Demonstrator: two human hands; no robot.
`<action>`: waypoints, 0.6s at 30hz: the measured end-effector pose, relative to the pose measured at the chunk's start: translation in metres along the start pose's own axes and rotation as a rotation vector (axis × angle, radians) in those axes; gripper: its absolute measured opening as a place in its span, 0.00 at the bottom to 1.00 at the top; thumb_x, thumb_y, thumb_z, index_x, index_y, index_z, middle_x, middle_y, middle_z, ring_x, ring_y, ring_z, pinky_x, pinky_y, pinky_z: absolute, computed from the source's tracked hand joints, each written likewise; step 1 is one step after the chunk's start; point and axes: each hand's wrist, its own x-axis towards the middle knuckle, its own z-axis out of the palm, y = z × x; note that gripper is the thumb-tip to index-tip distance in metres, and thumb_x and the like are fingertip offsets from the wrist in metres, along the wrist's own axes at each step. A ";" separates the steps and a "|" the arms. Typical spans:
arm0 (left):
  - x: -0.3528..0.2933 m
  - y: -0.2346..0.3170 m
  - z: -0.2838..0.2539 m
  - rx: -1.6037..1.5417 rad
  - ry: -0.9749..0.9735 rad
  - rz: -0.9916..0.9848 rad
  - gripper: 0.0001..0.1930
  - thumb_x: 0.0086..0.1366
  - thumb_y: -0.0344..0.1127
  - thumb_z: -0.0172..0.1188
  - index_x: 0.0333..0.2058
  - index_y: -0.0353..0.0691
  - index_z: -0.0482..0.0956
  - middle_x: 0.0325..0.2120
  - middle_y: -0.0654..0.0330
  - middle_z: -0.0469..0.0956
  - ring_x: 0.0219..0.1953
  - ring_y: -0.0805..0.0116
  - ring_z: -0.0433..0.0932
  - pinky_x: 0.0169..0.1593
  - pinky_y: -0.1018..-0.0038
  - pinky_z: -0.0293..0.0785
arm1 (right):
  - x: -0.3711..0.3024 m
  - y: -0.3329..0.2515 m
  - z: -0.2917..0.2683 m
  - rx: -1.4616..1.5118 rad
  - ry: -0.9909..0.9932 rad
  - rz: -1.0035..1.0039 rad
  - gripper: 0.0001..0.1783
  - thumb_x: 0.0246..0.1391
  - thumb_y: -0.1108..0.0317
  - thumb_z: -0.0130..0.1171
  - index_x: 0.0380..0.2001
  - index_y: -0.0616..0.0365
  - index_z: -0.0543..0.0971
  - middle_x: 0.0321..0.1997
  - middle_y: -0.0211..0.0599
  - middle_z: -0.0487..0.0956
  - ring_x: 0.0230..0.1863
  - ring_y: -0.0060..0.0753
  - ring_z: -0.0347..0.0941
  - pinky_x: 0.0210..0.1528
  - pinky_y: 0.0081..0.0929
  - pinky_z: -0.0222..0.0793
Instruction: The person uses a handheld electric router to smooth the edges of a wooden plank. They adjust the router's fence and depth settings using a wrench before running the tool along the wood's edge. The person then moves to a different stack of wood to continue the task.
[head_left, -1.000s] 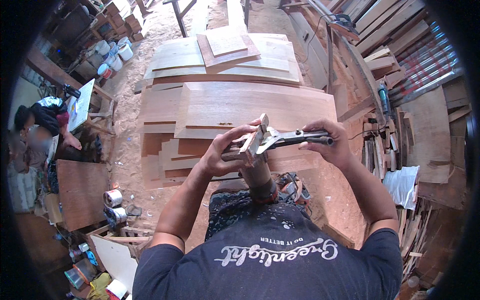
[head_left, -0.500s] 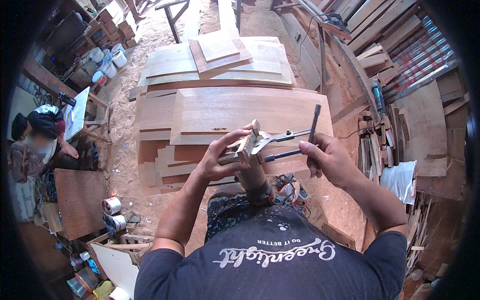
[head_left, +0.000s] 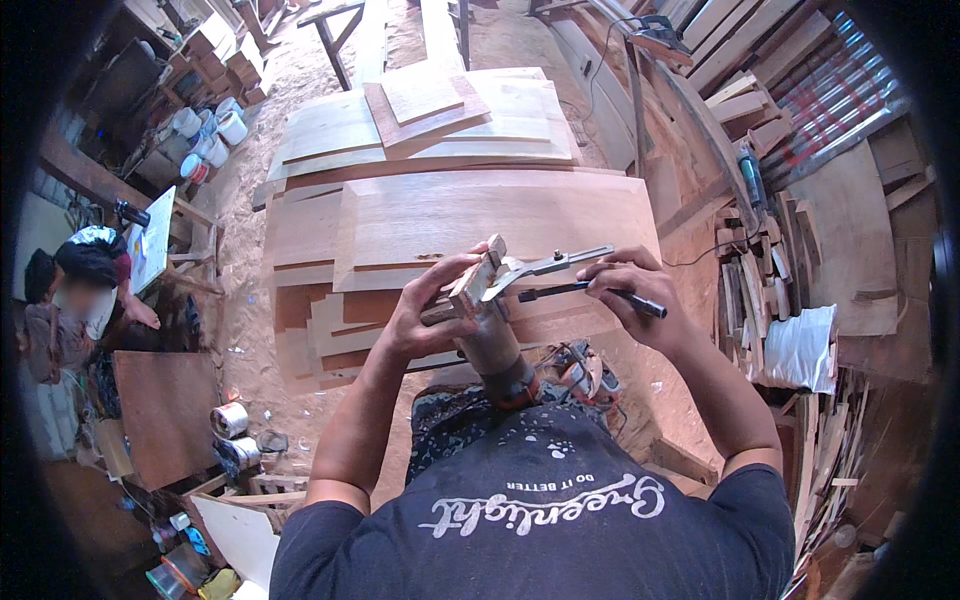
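A cylindrical power tool [head_left: 492,345], router-like, stands tilted in front of my lap. A thick wooden plate [head_left: 472,284] is on its upper end, and a slotted metal bracket [head_left: 565,261] sticks out to the right from there. My left hand [head_left: 408,318] is closed around the plate, thumb and fingers on opposite sides. In the bent fingers of my right hand [head_left: 640,285] is a black rod-shaped tool [head_left: 548,292]. One end points at the power tool just below the bracket; the other sticks out to the right past my fingers. Whether it is one bent rod or two, I cannot tell.
Flat wooden panels [head_left: 500,215] lie stacked ahead of me. Wood offcuts [head_left: 750,290] and a green corded tool [head_left: 750,172] are on the right. At the left, a person [head_left: 85,300] sits by a small table [head_left: 155,235]. Paint tins [head_left: 230,420] stand on the dusty floor.
My right hand has turned, so the black rod's outer end swung from pointing away from me to pointing right and towards me. My left hand keeps its hold on the plate.
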 end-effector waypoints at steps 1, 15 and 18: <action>0.000 0.001 0.000 0.007 -0.006 0.001 0.46 0.50 0.38 0.81 0.67 0.37 0.70 0.69 0.44 0.67 0.73 0.53 0.63 0.75 0.56 0.58 | 0.002 0.000 0.001 -0.040 -0.004 -0.040 0.08 0.56 0.73 0.69 0.39 0.53 0.83 0.46 0.33 0.89 0.55 0.39 0.79 0.58 0.36 0.72; 0.007 0.015 0.008 0.061 -0.053 0.043 0.44 0.50 0.38 0.80 0.66 0.37 0.71 0.69 0.42 0.66 0.73 0.52 0.63 0.74 0.56 0.58 | -0.024 0.029 0.031 -0.184 0.156 -0.250 0.18 0.47 0.76 0.71 0.44 0.53 0.87 0.49 0.41 0.81 0.55 0.49 0.77 0.56 0.40 0.74; 0.007 0.013 0.006 0.104 -0.061 0.045 0.45 0.50 0.39 0.80 0.66 0.37 0.71 0.70 0.42 0.66 0.73 0.52 0.64 0.74 0.57 0.58 | -0.027 0.034 0.038 -0.103 0.241 -0.253 0.19 0.45 0.80 0.73 0.44 0.53 0.88 0.48 0.39 0.78 0.55 0.47 0.76 0.55 0.37 0.76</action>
